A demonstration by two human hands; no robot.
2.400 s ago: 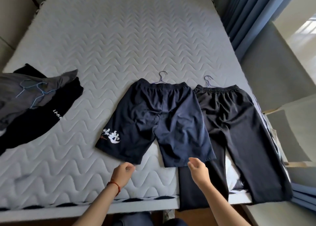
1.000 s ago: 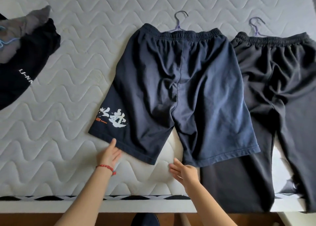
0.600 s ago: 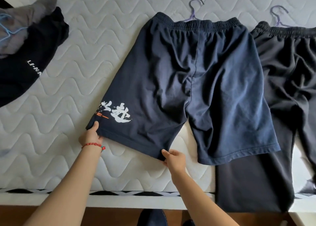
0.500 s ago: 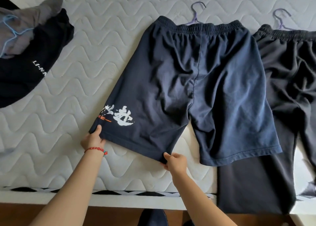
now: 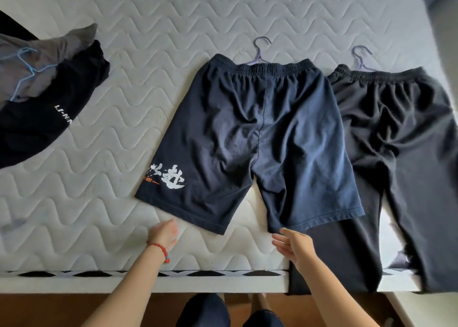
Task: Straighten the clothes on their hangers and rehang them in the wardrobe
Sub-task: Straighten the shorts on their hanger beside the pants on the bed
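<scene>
A pair of navy shorts [image 5: 250, 138] lies flat on a white quilted mattress [image 5: 124, 178], waistband away from the person and both legs pointing toward the near edge. A purple hanger [image 5: 259, 51] shows its hook above the waistband. The left leg carries a white brush-lettered print [image 5: 168, 178] with a small orange line beneath it. Just to the right, black trousers [image 5: 396, 153] lie on their own purple hanger [image 5: 360, 56], their legs running past the mattress edge and hanging over it; the right leg of the shorts overlaps the near trouser leg. The left hand [image 5: 164, 232] hovers near the hem of the printed leg, fingers loose and holding nothing; it is blurred, so whether it touches the cloth cannot be told. A red bead bracelet [image 5: 161, 250] circles that wrist. The right hand [image 5: 293, 245] is spread with fingers relaxed, just below the hem of the other leg, gripping nothing. At the far left, a heap of dark and grey clothes [image 5: 44, 84] sits on the mattress with a thin blue hanger [image 5: 24, 66] tangled on top.
</scene>
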